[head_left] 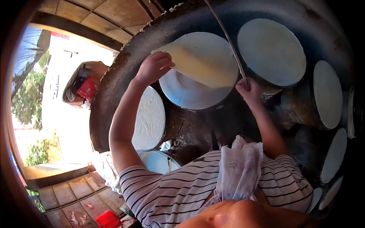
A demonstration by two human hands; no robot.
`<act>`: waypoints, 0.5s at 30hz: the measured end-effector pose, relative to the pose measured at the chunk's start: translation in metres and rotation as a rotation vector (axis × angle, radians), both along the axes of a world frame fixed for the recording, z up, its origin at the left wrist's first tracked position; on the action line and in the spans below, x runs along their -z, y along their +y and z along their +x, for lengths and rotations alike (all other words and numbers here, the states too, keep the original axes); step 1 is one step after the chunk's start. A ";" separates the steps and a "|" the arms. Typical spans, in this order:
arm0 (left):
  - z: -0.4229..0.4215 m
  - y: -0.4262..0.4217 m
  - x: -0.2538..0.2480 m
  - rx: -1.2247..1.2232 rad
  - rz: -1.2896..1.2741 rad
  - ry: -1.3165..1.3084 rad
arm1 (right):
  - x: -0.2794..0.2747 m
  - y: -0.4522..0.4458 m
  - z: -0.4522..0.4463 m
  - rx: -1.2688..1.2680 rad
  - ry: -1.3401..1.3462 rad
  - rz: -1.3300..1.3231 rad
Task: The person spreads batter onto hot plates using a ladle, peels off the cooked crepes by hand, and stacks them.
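My left hand (156,65) pinches the left edge of a thin, pale crepe (203,60), which is partly raised from a round griddle (181,91). The griddle's bare, shiny surface shows beneath the near edge of the crepe. At the griddle's right side, my right hand (249,90) is closed around the lower end of a long thin stick (227,35). The stick slants up and away past the right edge of the crepe. Whether it touches the crepe I cannot tell.
Pale-topped round griddles stand around me: one at the far right (272,52), another at the right (327,95), one near my left forearm (149,119). A dark curved rim (104,110) borders them. A light-blue basin (156,161) sits by my left elbow. Red object (108,219) on the tiled floor.
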State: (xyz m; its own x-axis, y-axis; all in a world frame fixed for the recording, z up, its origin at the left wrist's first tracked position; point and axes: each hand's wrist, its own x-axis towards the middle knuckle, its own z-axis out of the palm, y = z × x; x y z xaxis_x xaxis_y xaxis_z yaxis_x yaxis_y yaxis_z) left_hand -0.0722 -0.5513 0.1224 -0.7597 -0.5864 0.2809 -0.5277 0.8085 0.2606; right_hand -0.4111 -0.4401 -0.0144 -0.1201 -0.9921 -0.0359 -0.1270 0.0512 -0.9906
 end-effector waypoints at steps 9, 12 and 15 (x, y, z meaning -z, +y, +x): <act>-0.025 0.062 -0.058 -0.115 -0.308 -0.065 | -0.005 -0.014 -0.011 0.009 -0.804 0.240; -0.032 0.124 0.022 -0.311 -0.189 0.041 | -0.002 -0.023 -0.020 0.104 -0.713 0.250; -0.041 0.149 0.110 -0.302 -0.188 0.031 | 0.018 -0.040 -0.029 0.183 -0.044 0.047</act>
